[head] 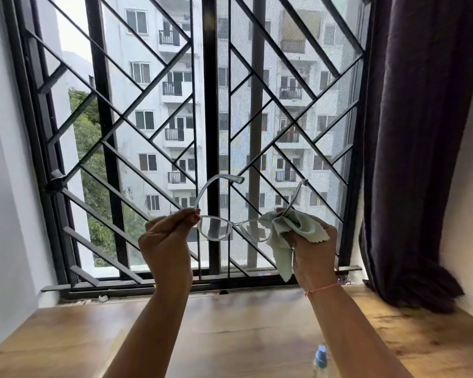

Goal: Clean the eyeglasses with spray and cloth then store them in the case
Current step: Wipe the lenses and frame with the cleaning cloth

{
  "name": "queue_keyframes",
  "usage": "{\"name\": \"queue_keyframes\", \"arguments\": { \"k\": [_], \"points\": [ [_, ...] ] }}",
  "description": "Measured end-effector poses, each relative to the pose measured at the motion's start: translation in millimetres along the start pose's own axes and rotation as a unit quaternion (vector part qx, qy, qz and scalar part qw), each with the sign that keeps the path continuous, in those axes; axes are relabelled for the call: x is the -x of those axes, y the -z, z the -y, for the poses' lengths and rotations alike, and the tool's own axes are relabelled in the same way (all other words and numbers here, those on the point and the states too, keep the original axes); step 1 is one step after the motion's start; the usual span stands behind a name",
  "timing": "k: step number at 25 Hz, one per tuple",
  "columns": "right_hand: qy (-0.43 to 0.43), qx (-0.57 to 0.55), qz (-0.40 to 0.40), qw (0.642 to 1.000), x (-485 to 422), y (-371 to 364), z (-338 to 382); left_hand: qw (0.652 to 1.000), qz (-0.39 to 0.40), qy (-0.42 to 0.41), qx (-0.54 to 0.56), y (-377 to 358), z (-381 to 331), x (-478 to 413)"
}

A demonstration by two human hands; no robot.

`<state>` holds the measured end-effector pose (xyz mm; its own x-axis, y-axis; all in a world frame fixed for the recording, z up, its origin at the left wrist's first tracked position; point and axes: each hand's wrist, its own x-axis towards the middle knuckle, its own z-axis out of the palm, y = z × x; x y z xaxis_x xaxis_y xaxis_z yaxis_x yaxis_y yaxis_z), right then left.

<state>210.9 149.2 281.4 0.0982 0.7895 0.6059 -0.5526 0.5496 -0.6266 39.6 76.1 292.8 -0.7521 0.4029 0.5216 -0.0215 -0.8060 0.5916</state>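
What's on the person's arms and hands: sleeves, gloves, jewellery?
No sleeves, gloves or watch in view. Left hand: the thumbnail looks painted reddish. Right hand: a thin pinkish-orange thread bracelet round the wrist.

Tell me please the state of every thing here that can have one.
eyeglasses: temples unfolded, held up by both hands
cloth: bunched over one frame end
left hand: pinches the other frame end
right hand: grips cloth
spray bottle: upright on table, untouched
curtain: drawn aside
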Motion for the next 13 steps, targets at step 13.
{"name": "queue_keyframes", "arguments": {
  "k": [13],
  "points": [
    [0.048, -0.001, -0.033, 0.998, -8.3, 3.1, 2.4, 0.968, -0.014, -0.139, -0.207, 2.2, -1.7, 3.3]
  ]
}}
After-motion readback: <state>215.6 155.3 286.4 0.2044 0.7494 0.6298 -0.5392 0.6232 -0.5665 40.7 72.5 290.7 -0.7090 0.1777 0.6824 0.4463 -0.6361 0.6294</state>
